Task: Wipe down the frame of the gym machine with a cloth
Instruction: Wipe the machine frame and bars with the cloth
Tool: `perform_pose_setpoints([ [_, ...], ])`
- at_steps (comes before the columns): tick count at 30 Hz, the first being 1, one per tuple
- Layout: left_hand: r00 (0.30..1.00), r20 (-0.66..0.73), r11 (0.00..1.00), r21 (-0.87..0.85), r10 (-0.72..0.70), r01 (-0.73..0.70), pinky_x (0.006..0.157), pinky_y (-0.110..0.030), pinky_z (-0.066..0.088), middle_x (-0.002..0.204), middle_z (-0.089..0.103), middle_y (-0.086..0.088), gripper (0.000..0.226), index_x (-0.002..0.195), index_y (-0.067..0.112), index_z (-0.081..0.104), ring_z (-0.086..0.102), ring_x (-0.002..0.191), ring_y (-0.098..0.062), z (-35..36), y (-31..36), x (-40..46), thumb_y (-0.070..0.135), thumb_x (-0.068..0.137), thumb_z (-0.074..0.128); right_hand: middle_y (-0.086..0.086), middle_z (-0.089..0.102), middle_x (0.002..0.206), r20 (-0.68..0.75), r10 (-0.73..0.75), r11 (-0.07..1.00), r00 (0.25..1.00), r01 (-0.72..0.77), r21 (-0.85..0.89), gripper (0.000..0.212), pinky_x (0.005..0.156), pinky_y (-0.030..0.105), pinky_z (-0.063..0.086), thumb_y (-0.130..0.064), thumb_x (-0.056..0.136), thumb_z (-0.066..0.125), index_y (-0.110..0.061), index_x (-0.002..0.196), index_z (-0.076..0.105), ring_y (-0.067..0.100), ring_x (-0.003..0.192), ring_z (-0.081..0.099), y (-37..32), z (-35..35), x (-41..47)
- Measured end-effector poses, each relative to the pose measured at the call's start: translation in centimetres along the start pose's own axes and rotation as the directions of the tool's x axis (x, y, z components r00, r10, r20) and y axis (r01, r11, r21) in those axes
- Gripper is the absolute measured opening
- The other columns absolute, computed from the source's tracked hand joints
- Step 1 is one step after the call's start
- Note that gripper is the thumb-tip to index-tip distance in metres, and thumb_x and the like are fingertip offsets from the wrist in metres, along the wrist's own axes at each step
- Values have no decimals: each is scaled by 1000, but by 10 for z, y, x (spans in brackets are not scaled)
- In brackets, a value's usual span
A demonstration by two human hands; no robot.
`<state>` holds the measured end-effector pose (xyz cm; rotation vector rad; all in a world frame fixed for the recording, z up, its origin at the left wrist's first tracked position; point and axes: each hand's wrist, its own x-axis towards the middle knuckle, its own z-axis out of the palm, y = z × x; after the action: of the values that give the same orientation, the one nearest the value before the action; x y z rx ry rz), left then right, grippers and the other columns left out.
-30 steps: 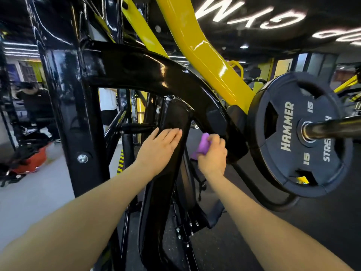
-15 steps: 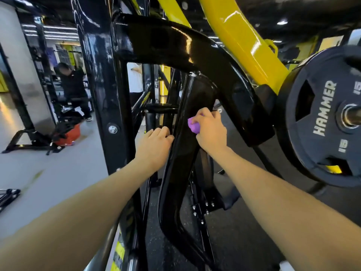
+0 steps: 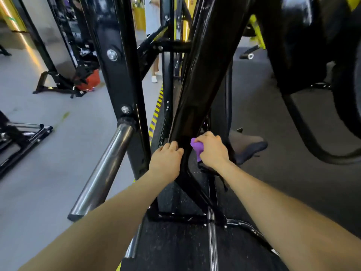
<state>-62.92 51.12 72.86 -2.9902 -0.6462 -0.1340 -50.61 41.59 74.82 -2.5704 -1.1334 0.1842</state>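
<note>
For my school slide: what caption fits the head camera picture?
Right hand wipes the black frame bar with a purple cloth; left hand steadies it.

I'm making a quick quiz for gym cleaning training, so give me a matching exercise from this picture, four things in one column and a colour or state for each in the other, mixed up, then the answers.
Things:
1. cloth
2. left hand
3. chrome bar
4. floor stripes

Descriptions:
A. yellow and black
B. silver, sloping down toward the camera
C. purple, bunched in the right hand
D. resting on the black frame, holding nothing

Pairs: 1-C, 2-D, 3-B, 4-A
</note>
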Motion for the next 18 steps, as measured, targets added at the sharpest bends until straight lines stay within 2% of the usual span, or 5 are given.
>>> perform_pose_setpoints([
  [4,990,133,996,-72,-45,55,95,-32,38,130,40,-3,40,131,19,44,42,121,-23,58,-1,-18,17,91,49,3,43,130,118,7,1000,993,-7,-1,52,89,43,47,-3,82,63,-21,130,53,29,118,40,10,61,-3],
  [9,931,351,978,-135,-102,158,88,-36,42,126,41,-5,33,123,15,48,42,119,-23,122,-5,-36,11,90,50,5,44,130,258,45,999,965,-47,0,53,89,41,47,-4,84,63,-20,133,52,30,119,41,35,131,-10],
  [12,909,402,972,-150,-107,180,89,-34,41,126,42,-5,35,123,16,51,43,118,-24,152,-12,-48,9,89,53,4,44,130,289,89,996,953,-92,-2,52,88,39,46,-5,87,61,-21,135,51,28,117,41,52,164,-14],
  [18,879,466,973,-142,-99,185,92,-35,44,125,43,-3,42,133,20,47,45,117,-22,214,-17,-56,15,91,53,7,41,133,375,169,984,912,-178,-11,53,97,42,45,-8,87,62,-22,136,48,29,115,43,86,230,-22],
])
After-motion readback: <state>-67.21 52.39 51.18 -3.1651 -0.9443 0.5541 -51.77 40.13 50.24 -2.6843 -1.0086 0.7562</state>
